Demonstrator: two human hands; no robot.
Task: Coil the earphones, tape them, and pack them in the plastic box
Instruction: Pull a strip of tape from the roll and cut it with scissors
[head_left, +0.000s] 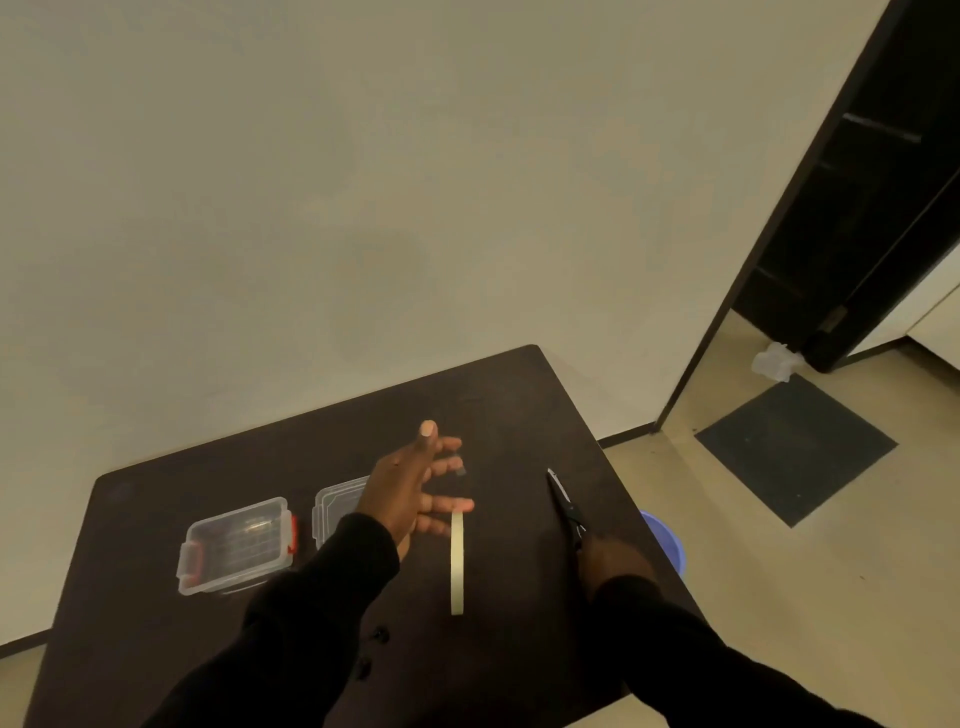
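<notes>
On the dark table (156, 649) stands a clear plastic box (239, 545) with red latches, open at the left. Its clear lid (332, 506) lies beside it, partly hidden by my left hand (410, 488). That hand hovers over the table's middle with its fingers spread. A cream strip of tape (457, 564) runs down from just under its fingertips; I cannot tell whether it sticks to them. A small grey bit (460, 465) shows near the fingertips, too blurred to name. My right hand (608, 564) grips black scissors (563, 501), blades pointing away. No earphones show clearly.
The table stands against a plain wall (363, 208). A blue bucket (670, 540) sits on the floor past the table's right edge. Further right are a dark floor mat (795, 447) and an open dark door (883, 182).
</notes>
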